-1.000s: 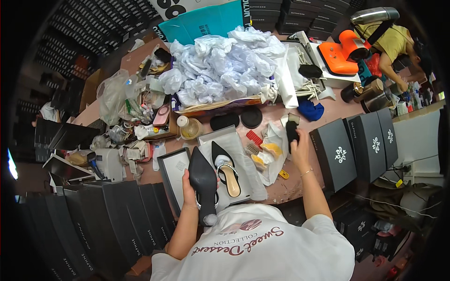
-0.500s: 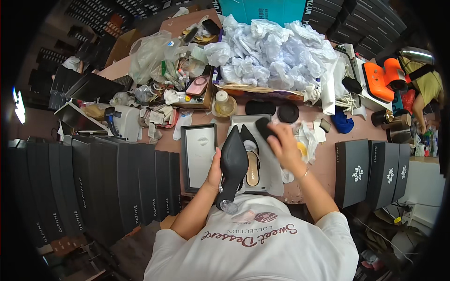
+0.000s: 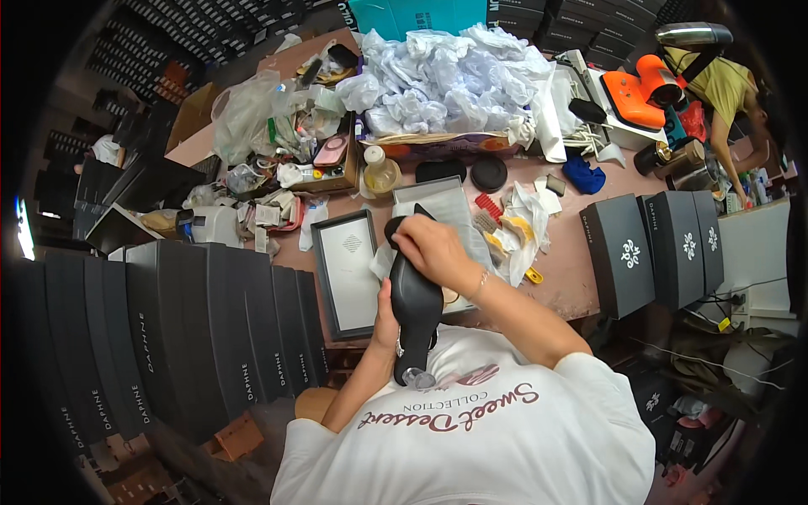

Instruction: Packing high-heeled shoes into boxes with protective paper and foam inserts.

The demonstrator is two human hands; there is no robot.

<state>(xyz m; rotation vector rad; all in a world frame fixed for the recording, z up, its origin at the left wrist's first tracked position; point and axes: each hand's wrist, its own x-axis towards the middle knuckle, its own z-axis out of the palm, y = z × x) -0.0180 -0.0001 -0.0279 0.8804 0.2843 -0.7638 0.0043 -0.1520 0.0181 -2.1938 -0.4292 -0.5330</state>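
A black pointed high-heeled shoe (image 3: 416, 310) is held sole up in front of my chest, its clear heel tip towards me. My left hand (image 3: 386, 324) is closed round its left side. My right hand (image 3: 431, 252) grips a black pad (image 3: 393, 227) and presses it against the toe end, hiding the tip. Behind the shoe sits an open shoe box (image 3: 431, 192) lined with white paper. Its matching shoe (image 3: 421, 210) is mostly covered by my right hand and the held shoe. To the left lies the box lid (image 3: 322, 278), inside face up.
Shoe boxes (image 3: 194, 337) stand in a row on the left, and more boxes (image 3: 619, 252) on the right. Crumpled white paper (image 3: 463, 80) fills a carton at the back. A bottle (image 3: 380, 172), a round black tin (image 3: 488, 174) and brushes (image 3: 486, 223) lie beyond the open box.
My right hand has moved left with the black pad, from above the open box onto the shoe's toe. The left hand still holds the shoe. The view has shifted slightly.
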